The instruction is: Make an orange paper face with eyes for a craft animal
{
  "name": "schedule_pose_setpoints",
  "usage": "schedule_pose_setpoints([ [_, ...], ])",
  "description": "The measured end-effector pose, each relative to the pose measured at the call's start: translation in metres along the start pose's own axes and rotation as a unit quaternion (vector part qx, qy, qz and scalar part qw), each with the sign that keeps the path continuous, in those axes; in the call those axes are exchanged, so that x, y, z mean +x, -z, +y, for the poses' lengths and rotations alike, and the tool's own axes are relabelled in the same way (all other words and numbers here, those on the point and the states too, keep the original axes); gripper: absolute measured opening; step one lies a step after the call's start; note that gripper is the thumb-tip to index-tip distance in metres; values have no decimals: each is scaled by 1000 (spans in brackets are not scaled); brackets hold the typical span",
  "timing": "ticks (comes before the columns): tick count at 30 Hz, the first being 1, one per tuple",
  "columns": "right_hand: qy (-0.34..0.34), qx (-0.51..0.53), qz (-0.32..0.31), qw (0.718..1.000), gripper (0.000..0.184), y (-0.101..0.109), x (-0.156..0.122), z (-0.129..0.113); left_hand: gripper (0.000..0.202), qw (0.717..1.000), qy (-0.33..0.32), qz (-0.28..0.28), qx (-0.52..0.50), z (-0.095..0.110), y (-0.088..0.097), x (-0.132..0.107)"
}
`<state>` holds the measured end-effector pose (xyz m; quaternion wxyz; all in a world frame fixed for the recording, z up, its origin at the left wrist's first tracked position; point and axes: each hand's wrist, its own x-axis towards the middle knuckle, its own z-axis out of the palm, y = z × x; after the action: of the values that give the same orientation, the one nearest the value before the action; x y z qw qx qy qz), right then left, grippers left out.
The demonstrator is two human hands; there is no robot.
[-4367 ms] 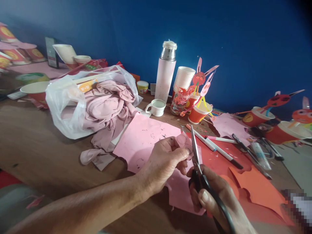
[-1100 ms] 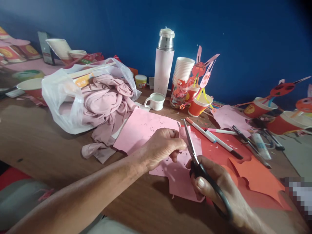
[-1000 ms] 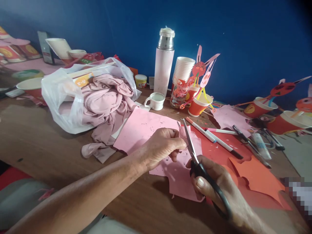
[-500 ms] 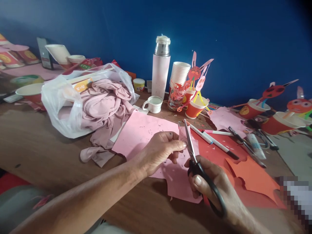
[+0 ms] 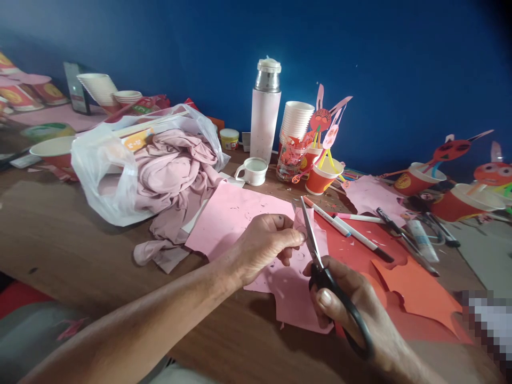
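My left hand (image 5: 262, 248) pinches a small pink paper piece (image 5: 300, 223) between thumb and fingers, just above a large pink sheet (image 5: 236, 216) on the wooden table (image 5: 60, 234). My right hand (image 5: 352, 309) is closed round the black handles of the scissors (image 5: 320, 266). The blades point up and away, with the pink piece at them. Under my right wrist lie red paper (image 5: 356, 250) and orange paper (image 5: 420, 293).
A plastic bag with pink cloth (image 5: 152, 165) sits to the left. A thermos (image 5: 264, 112), a white mug (image 5: 252, 172), stacked paper cups (image 5: 296, 120) and decorated red cups (image 5: 324, 178) stand at the back. Pens (image 5: 352, 232) lie to the right.
The hands have stayed together on the pink piece, with the scissors cutting. The small piece has turned slightly in my left fingers. The view has shifted a little.
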<state>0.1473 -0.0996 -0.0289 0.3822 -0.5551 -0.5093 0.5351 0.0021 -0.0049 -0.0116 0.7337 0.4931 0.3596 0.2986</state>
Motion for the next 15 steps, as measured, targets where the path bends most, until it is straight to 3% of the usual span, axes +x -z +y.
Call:
schedule_pose_setpoints([
  [15, -19, -25, -14, 999, 48, 2, -1, 0, 6, 1000, 7, -6, 25, 9, 3, 2],
])
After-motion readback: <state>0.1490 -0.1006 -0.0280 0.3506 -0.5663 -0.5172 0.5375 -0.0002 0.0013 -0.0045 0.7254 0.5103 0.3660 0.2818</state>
